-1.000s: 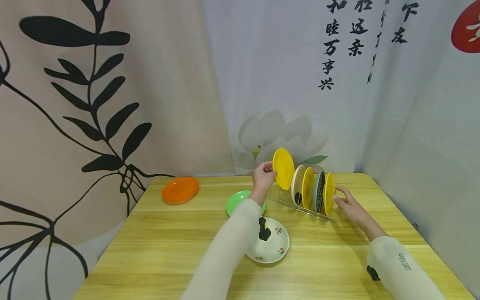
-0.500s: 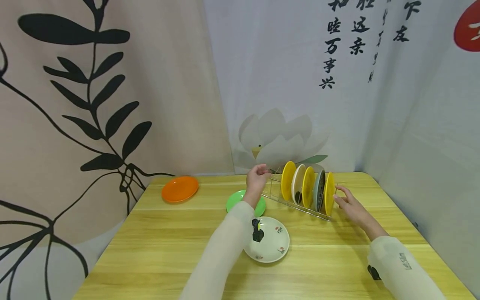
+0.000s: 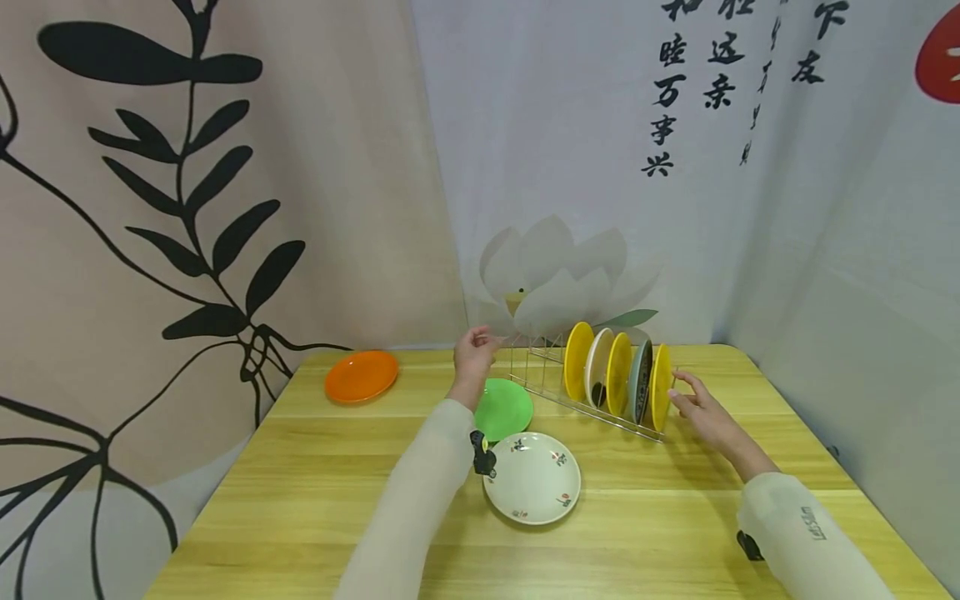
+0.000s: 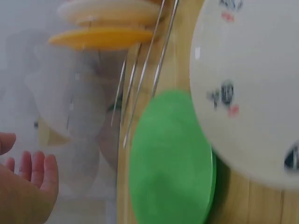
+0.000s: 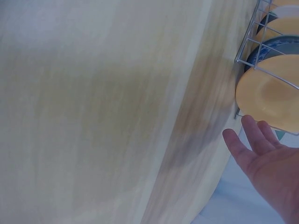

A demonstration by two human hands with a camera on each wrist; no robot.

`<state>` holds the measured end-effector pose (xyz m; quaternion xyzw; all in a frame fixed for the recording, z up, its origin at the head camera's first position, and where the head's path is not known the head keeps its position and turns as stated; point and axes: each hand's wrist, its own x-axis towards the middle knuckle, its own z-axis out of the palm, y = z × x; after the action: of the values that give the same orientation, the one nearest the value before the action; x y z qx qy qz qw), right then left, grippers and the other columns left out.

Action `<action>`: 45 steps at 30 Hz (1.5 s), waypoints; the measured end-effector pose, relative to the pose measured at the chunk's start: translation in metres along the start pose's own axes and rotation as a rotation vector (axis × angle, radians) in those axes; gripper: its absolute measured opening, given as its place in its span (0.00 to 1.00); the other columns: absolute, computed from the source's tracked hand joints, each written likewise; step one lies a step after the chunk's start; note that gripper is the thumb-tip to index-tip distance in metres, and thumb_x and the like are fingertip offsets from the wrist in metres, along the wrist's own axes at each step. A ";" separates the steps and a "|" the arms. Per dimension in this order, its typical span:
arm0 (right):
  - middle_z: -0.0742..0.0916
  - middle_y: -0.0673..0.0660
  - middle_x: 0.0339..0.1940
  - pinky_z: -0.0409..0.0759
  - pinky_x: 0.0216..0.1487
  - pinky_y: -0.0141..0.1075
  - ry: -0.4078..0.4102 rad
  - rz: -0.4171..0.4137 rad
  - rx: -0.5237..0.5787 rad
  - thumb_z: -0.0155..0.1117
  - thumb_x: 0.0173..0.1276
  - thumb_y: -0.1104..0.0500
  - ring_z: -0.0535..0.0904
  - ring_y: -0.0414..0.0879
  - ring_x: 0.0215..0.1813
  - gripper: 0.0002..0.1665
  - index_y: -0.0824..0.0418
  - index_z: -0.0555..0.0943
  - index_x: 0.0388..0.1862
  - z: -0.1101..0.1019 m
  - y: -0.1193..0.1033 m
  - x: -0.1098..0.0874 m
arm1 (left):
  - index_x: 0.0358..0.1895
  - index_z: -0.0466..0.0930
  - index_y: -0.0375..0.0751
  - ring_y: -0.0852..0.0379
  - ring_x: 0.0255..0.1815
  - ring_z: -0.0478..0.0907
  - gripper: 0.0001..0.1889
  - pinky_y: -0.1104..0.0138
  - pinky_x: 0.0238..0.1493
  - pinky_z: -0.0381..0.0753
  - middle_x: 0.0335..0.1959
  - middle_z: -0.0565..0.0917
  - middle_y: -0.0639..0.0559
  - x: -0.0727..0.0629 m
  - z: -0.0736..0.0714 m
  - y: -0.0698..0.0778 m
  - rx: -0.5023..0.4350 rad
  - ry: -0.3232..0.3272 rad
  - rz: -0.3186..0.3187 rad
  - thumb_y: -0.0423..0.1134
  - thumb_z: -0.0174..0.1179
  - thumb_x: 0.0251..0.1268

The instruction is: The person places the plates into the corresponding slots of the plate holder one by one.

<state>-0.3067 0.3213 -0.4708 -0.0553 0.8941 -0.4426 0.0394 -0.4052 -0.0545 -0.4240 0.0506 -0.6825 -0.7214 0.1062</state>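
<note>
My left hand (image 3: 474,362) is free of any plate, its fingers loosely bent, left of the wire dish rack (image 3: 555,396). Upright in the rack stand several plates: a leftmost yellow plate (image 3: 577,362), a cream plate (image 3: 597,367), a middle yellow plate (image 3: 618,375), a blue-patterned plate (image 3: 639,382) and a rightmost yellow plate (image 3: 661,387). By the rack's right end is my right hand (image 3: 708,418), fingers spread and relaxed, with the fingertips close to the rack's end in the right wrist view. Nothing lies in its palm.
A green plate (image 3: 504,410) lies flat in front of the rack's left part. Nearer, a white plate with small printed motifs (image 3: 532,479) lies on the wooden table (image 3: 285,508). An orange plate (image 3: 362,377) is at the back left. Printed curtains (image 3: 360,183) hang behind.
The yellow plate that my left hand held above the rack now stands in it, released. My left hand has drawn away leftward. The right hand has barely moved.
</note>
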 end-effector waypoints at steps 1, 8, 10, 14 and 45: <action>0.63 0.84 0.68 0.71 0.57 0.69 0.001 0.001 0.000 0.36 0.83 0.43 0.67 0.79 0.63 0.39 0.63 0.41 0.80 0.000 0.000 0.000 | 0.56 0.78 0.33 0.59 0.33 0.74 0.18 0.55 0.47 0.81 0.41 0.80 0.43 0.002 -0.006 -0.001 -0.004 0.021 -0.003 0.24 0.60 0.61; 0.64 0.84 0.68 0.71 0.56 0.69 0.009 -0.003 -0.010 0.36 0.83 0.43 0.67 0.79 0.63 0.39 0.63 0.42 0.80 0.000 0.000 0.001 | 0.59 0.76 0.34 0.50 0.40 0.77 0.21 0.58 0.48 0.82 0.41 0.77 0.46 0.016 -0.060 -0.005 -0.037 0.145 -0.010 0.33 0.65 0.64; 0.64 0.84 0.68 0.71 0.57 0.68 0.011 -0.002 -0.005 0.37 0.83 0.43 0.67 0.78 0.63 0.39 0.63 0.42 0.80 0.001 0.000 0.001 | 0.61 0.74 0.35 0.47 0.45 0.77 0.22 0.57 0.51 0.81 0.44 0.77 0.45 0.018 -0.075 -0.006 -0.045 0.177 -0.031 0.34 0.64 0.65; 0.64 0.84 0.68 0.71 0.57 0.68 0.009 0.002 -0.007 0.37 0.83 0.42 0.67 0.78 0.64 0.40 0.64 0.42 0.80 0.000 0.000 0.001 | 0.63 0.73 0.38 0.50 0.44 0.76 0.21 0.55 0.55 0.79 0.45 0.77 0.45 0.024 -0.105 -0.012 -0.048 0.259 -0.062 0.36 0.62 0.68; 0.63 0.84 0.68 0.69 0.58 0.69 0.004 0.025 0.011 0.37 0.82 0.42 0.66 0.77 0.64 0.40 0.63 0.41 0.80 -0.001 0.000 -0.001 | 0.78 0.53 0.45 0.60 0.33 0.70 0.35 0.68 0.41 0.75 0.45 0.70 0.53 0.011 -0.255 -0.049 -0.044 0.488 -0.338 0.43 0.57 0.72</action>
<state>-0.3063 0.3218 -0.4703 -0.0428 0.8923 -0.4472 0.0434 -0.3643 -0.3033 -0.4885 0.3332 -0.6029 -0.7100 0.1463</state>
